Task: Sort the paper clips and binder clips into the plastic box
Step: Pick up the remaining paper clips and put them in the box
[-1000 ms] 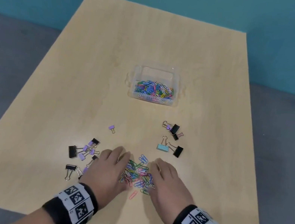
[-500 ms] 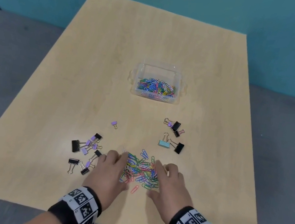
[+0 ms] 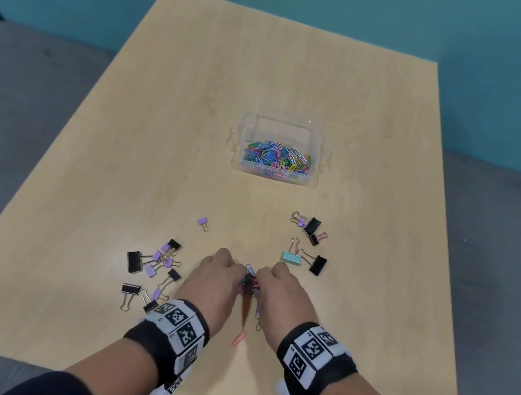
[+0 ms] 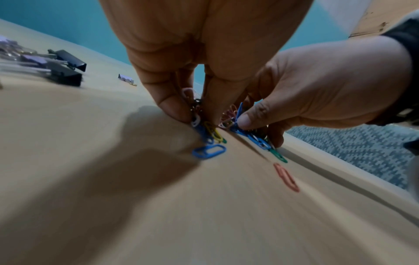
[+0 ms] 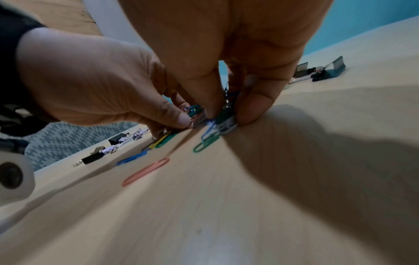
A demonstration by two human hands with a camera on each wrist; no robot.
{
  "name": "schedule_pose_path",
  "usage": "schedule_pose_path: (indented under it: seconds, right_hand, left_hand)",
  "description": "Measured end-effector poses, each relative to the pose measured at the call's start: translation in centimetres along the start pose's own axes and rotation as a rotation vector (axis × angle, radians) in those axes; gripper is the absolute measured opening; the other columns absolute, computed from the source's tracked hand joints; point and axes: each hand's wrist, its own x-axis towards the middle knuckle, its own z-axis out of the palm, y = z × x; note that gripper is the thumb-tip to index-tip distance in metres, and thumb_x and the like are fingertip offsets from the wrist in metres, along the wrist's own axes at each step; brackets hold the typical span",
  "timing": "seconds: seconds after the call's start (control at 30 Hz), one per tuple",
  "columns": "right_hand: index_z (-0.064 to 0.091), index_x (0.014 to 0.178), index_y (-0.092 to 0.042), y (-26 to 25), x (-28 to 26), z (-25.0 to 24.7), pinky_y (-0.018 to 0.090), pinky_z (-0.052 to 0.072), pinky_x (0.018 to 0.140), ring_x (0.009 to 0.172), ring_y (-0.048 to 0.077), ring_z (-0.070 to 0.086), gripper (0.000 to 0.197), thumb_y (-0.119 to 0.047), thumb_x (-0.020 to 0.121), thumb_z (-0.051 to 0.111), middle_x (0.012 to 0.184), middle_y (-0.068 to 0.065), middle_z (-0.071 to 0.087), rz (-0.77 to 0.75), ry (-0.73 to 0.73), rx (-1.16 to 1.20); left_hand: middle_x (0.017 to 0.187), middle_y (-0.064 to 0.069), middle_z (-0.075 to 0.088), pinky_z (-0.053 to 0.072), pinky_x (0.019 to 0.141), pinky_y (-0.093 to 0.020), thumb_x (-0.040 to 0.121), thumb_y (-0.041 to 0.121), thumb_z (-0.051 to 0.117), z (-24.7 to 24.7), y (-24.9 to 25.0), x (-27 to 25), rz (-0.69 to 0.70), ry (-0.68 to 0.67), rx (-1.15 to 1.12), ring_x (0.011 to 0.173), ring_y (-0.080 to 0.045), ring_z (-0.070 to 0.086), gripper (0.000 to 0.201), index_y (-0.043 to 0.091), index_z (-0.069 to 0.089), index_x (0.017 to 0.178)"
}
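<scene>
A clear plastic box [image 3: 317, 158] sits mid-table with colourful paper clips [image 3: 276, 160] inside. Near the front edge my left hand [image 3: 224, 274] and right hand [image 3: 280, 286] are pressed together, fingers curled round a tight bunch of paper clips [image 3: 248, 286] on the table. In the left wrist view my left fingertips [image 4: 176, 111] pinch clips, and a blue clip [image 4: 209, 151] lies loose below them. My right fingertips [image 5: 251, 114] pinch green and white clips in the right wrist view. A pink clip [image 3: 238, 338] lies loose between my wrists.
Black and purple binder clips [image 3: 153, 265] lie scattered left of my left hand. More binder clips [image 3: 308, 244], one light blue, lie to the right front of the box. One small purple binder clip [image 3: 203, 222] lies alone. The wooden table [image 3: 123, 138] meets grey seating at both sides.
Both hands have closed in toward each other, curling their fingers. The spread-out pile of paper clips is now squeezed into a tight bunch between them.
</scene>
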Motion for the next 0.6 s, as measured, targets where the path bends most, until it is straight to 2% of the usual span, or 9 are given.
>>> schedule_pose_path:
  seconds: [0.07, 0.13, 0.2, 0.3, 0.43, 0.53, 0.6]
  right_hand:
    - [0.039, 0.091, -0.021, 0.1, 0.0, -0.5, 0.029, 0.024, 0.06, 0.072, 0.021, 0.033, 0.018, -0.006, 0.09, 0.05, 0.092, -0.003, 0.031, 0.016, -0.023, -0.02]
    - [0.043, 0.092, -0.018, 0.3, 0.0, -0.7, 0.03, 0.026, 0.06, 0.07, 0.021, 0.035, 0.011, -0.009, 0.092, 0.049, 0.09, -0.004, 0.032, 0.035, -0.023, -0.007]
    - [0.048, 0.095, -0.014, 0.5, 0.0, -0.9, 0.031, 0.032, 0.06, 0.071, 0.022, 0.041, 0.005, -0.011, 0.093, 0.047, 0.09, -0.002, 0.038, 0.053, -0.015, 0.036]
    - [0.053, 0.096, -0.013, 0.7, -0.1, -1.1, 0.036, 0.044, 0.066, 0.077, 0.025, 0.051, 0.008, -0.013, 0.095, 0.045, 0.093, 0.002, 0.047, 0.049, -0.021, 0.086]
    - [0.053, 0.098, -0.013, 1.0, 0.0, -1.2, 0.035, 0.042, 0.066, 0.077, 0.023, 0.05, 0.009, -0.018, 0.096, 0.046, 0.094, 0.001, 0.048, 0.028, -0.017, 0.114]
    - [0.049, 0.105, -0.016, 1.1, 0.3, -0.9, 0.033, 0.037, 0.065, 0.084, 0.024, 0.049, 0.013, -0.022, 0.093, 0.052, 0.1, 0.002, 0.047, -0.043, -0.038, 0.059]
    - [0.047, 0.102, -0.018, 1.1, 0.7, -0.4, 0.034, 0.038, 0.062, 0.083, 0.025, 0.047, 0.02, -0.016, 0.087, 0.061, 0.099, 0.003, 0.045, -0.095, -0.069, -0.026]
  left_hand:
    - [0.087, 0.0, 0.04, 0.03, 0.056, -0.028, 0.082, 0.006, 0.056, 0.0, -0.2, 0.0, -0.009, -0.001, -0.001, 0.067, -0.019, 0.04, 0.016, 0.017, 0.061, 0.093]
    - [0.087, 0.001, 0.044, 0.035, 0.056, -0.03, 0.084, 0.011, 0.058, -0.2, -0.4, 0.0, -0.023, 0.0, -0.028, 0.068, -0.021, 0.048, 0.013, 0.018, 0.064, 0.093]
    - [0.09, 0.0, 0.049, 0.044, 0.061, -0.032, 0.088, 0.017, 0.055, -0.4, -0.5, -0.1, -0.028, -0.003, -0.071, 0.074, -0.022, 0.054, 0.012, 0.017, 0.064, 0.096]
    - [0.092, 0.001, 0.052, 0.048, 0.069, -0.034, 0.091, 0.023, 0.052, -0.8, -0.6, -0.3, -0.047, -0.007, -0.121, 0.08, -0.021, 0.056, 0.015, 0.019, 0.065, 0.099]
    - [0.092, 0.003, 0.053, 0.048, 0.072, -0.034, 0.093, 0.026, 0.051, -1.1, -0.7, -0.5, -0.039, -0.01, -0.142, 0.082, -0.018, 0.057, 0.016, 0.02, 0.064, 0.1]
    - [0.088, 0.005, 0.053, 0.044, 0.067, -0.03, 0.091, 0.024, 0.052, -1.3, -0.8, -0.7, -0.023, 0.008, -0.167, 0.078, -0.015, 0.056, 0.014, 0.019, 0.065, 0.096]
    - [0.085, 0.007, 0.052, 0.039, 0.063, -0.026, 0.09, 0.022, 0.054, -1.4, -0.8, -0.8, -0.011, 0.017, -0.177, 0.075, -0.014, 0.054, 0.012, 0.02, 0.065, 0.093]
